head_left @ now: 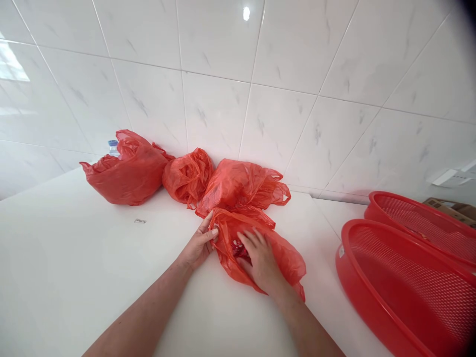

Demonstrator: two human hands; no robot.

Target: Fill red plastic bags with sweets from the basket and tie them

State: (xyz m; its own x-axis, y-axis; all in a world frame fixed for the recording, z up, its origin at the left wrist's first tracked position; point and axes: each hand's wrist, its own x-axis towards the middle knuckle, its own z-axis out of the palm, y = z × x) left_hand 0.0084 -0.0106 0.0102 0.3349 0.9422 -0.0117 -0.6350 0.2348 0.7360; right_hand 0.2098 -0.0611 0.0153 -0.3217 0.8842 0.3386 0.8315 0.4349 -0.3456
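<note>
- At the far left, a clear bottle with a blue cap (113, 147) was partly hidden by a bulky red bag (124, 182), which was set on the white tabletop (92, 263).
- A small mark (140, 221) was seen on the surface, just nearer than that bag.
- To its right, a crumpled red bag (188, 176) was placed between the bulky one and a loose red bag (240, 183), close to the tiled wall (215, 109).
- The left rim of an open red bag (282, 253), lying nearer than the loose one, was pinched between thumb and fingers by the left hand (199, 248).
- A dark red item with a white pattern (237, 245) was partly exposed inside.
- The right hand (263, 263) was put into the bag's mouth, fingers bent beside the item; whether anything was gripped could not be told.
- At the right, a near red basket (401, 282) and a far red basket (427, 218) were tilted, with a cardboard box (455, 210) partly hidden behind.
</note>
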